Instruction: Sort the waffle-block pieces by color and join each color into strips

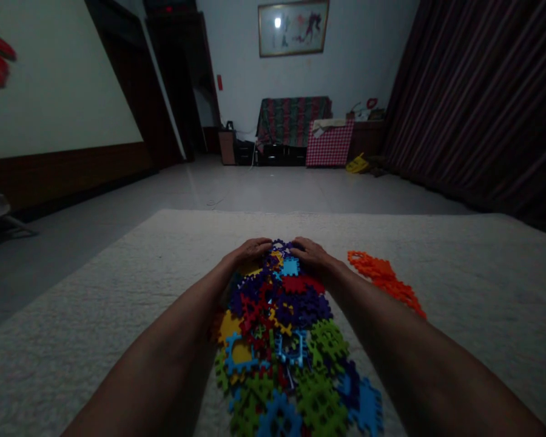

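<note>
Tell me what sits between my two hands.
In the head view, purple and blue pieces of the toy pile lie between left hand and right hand.

No writing is legible; the framed picture [293,27] on the wall [368,60] may bear characters.

We're resting both hands, left hand [251,250] and right hand [310,252], on the pile of coloured foam pieces [279,340] at lower centre; orange pieces [384,280] are lying just right.
</note>
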Demonstrator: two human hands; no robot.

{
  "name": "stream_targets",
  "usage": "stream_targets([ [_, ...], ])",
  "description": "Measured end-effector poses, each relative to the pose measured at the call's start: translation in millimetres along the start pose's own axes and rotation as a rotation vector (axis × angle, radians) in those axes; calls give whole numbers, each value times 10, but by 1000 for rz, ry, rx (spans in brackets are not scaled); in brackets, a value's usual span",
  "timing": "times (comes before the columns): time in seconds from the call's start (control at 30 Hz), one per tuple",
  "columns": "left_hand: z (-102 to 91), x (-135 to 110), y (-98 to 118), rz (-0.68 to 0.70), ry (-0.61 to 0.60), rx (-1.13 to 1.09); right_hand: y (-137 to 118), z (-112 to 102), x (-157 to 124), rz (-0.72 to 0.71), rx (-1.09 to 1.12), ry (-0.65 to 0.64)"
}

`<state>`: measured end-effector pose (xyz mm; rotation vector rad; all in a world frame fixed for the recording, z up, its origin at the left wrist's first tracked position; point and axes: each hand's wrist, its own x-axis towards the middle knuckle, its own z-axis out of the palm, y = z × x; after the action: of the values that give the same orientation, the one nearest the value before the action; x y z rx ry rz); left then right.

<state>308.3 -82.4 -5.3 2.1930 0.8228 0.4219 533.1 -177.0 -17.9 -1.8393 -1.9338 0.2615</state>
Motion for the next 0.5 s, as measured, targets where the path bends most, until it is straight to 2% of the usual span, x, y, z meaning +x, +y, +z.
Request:
stream_targets([
  [0.17, 69, -44, 15, 43, 38, 128, -6, 91, -45, -12, -48, 85],
  [0.33, 60, -21, -45, 80, 40, 125, 52, 135, -54, -17, -7, 106],
  [0.5, 85, -83, -12, 39, 75, 91, -33, 88, -126, 23, 43, 117],
])
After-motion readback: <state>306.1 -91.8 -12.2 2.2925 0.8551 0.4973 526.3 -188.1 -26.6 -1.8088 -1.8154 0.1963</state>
